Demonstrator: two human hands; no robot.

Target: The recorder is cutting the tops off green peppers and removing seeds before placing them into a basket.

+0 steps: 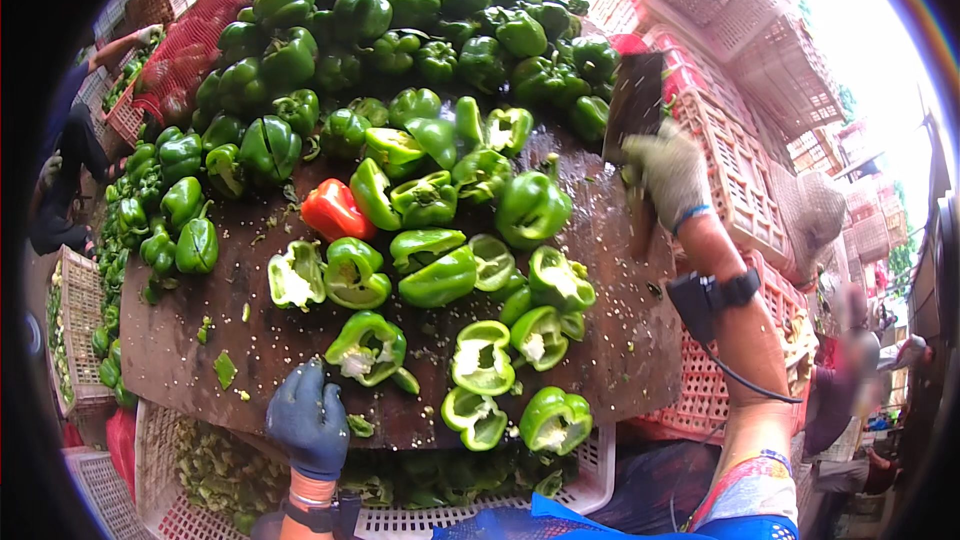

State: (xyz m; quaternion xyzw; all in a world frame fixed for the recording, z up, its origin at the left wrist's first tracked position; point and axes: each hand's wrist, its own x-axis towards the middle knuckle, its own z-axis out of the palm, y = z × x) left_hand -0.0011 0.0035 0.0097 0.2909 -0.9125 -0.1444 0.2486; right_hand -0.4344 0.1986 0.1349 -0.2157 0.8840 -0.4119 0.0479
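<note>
My right hand point(672, 170), in a pale knit glove, is closed round a cleaver point(637, 95) at the board's right edge. The wide, dark blade points up beside the pepper heap. In a dark blue glove, my left hand point(307, 418) rests at the near edge of the wooden board point(240, 330), fingers stretched forward, with nothing seen in it. Just beyond it lies a cut green bell pepper point(367, 348) showing its pale core. Several halved green peppers point(437, 275) and one red pepper point(336, 209) cover the middle.
Whole green peppers point(390, 10) are heaped at the far side, and more point(180, 200) line the left edge. A white crate point(150, 460) holding pepper scraps stands below the near edge. Stacked crates point(735, 180) rise at right. Other people point(75, 160) are at left and far right.
</note>
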